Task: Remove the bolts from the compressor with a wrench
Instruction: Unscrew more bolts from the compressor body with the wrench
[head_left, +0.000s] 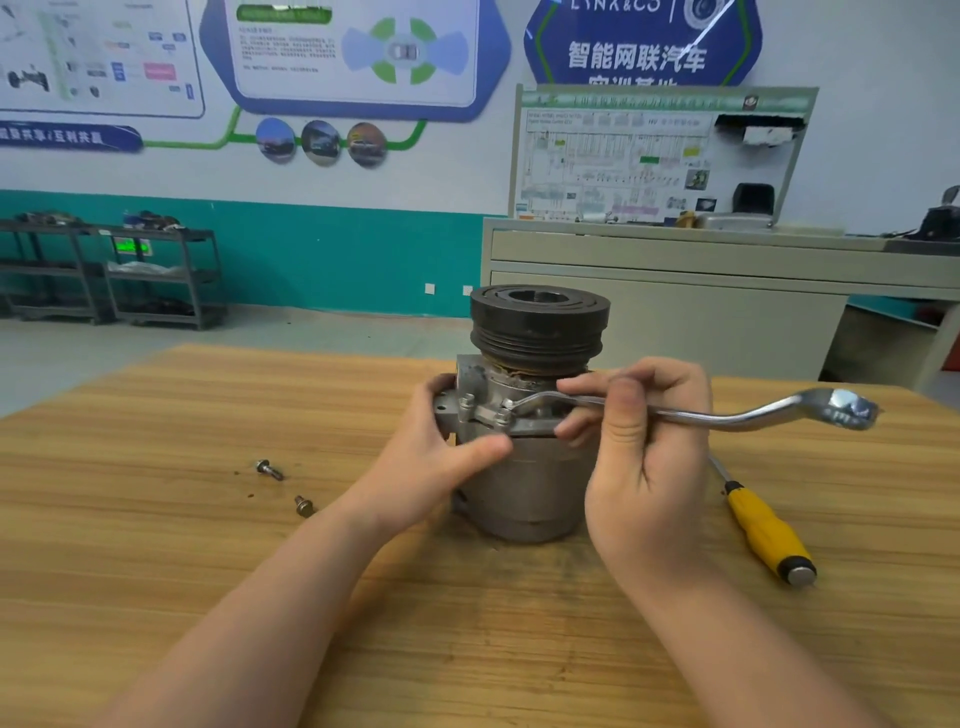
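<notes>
A metal compressor (524, 467) stands upright on a wooden table (156, 571), its black grooved pulley (539, 322) on top. The person's left hand (441, 457) wraps around the compressor's left side, fingers curled behind the body and thumb pressed across the front, just under a mounting flange. Two bolts (501, 415) stand in that flange, side by side. A silver offset ring wrench (727, 415) lies nearly level across the scene; its left end sits on the right-hand bolt, and its free ring end juts out well to the right. The right hand (639, 457) pinches the wrench shaft near the compressor, fingers curled closely round it, thumb on the near side. The bolt lies just left of this grip. Two loose bolts (270, 469) rest on the table to the left of the compressor. A yellow-handled screwdriver (769, 530) lies on the table to the right.
</notes>
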